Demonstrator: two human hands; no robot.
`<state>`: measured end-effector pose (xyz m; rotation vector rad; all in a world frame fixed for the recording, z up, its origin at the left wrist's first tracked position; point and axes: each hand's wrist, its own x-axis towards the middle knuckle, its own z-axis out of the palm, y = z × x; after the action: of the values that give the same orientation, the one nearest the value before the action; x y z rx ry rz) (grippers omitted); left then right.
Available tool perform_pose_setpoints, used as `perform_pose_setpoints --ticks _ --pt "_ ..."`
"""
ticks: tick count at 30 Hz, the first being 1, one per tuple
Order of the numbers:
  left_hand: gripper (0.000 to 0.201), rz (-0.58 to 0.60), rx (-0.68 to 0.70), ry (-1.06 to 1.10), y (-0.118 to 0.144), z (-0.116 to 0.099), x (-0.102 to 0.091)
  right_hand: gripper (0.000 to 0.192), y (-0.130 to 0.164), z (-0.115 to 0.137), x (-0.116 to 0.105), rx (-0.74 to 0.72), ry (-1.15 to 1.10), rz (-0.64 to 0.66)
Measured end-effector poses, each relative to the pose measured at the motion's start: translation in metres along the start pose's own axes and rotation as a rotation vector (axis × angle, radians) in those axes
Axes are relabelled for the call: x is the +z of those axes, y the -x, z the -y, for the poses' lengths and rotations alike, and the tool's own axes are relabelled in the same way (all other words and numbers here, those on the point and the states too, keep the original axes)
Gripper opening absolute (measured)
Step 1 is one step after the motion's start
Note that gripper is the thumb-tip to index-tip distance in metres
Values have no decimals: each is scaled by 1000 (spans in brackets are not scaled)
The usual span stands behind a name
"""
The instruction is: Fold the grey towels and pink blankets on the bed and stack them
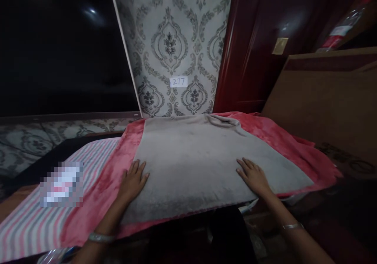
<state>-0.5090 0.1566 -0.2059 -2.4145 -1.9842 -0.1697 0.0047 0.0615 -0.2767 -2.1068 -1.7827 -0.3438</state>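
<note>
I take the grey towel (203,162) as my landmark: it lies spread flat on a pink blanket (100,189), its long axis running left to right across my view. At its left edge my left hand (133,179) rests open, palm down, half on the pink, fingers onto the grey. Near its right front corner my right hand (252,175) lies open and flat on the grey itself. Both grasp nothing; the towel extends away from them toward the wall, about equally near each.
</note>
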Motion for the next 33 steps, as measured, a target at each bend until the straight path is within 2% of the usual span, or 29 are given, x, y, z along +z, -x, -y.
perform_pose_setpoints --ticks 7,13,16,19,21,24,27,29,31,33 --pt "59 6 -6 -9 2 -2 1 63 11 -8 15 28 20 3" --pt "61 31 0 -43 -5 5 -5 60 6 4 7 61 14 60" --pt "61 89 20 -45 -25 11 -14 56 1 8 -1 73 13 102" --pt "60 99 48 -19 -62 5 -21 55 -9 2 -9 74 -22 189" --pt "55 102 132 24 -93 -13 -24 54 -22 -7 -16 36 -102 242" --pt "50 132 300 82 -143 -64 -27 48 -54 -22 -29 56 -323 246" --pt "53 167 379 65 -187 -127 -26 36 -97 -35 -41 350 -696 150" --pt "57 137 377 33 -207 -164 -20 29 -129 -42 -45 546 -896 98" --pt "60 82 349 -4 -219 -191 -7 25 -163 -49 -45 656 -981 69" --pt "59 35 319 -46 -224 -205 10 19 -195 -57 -40 718 -1014 37"
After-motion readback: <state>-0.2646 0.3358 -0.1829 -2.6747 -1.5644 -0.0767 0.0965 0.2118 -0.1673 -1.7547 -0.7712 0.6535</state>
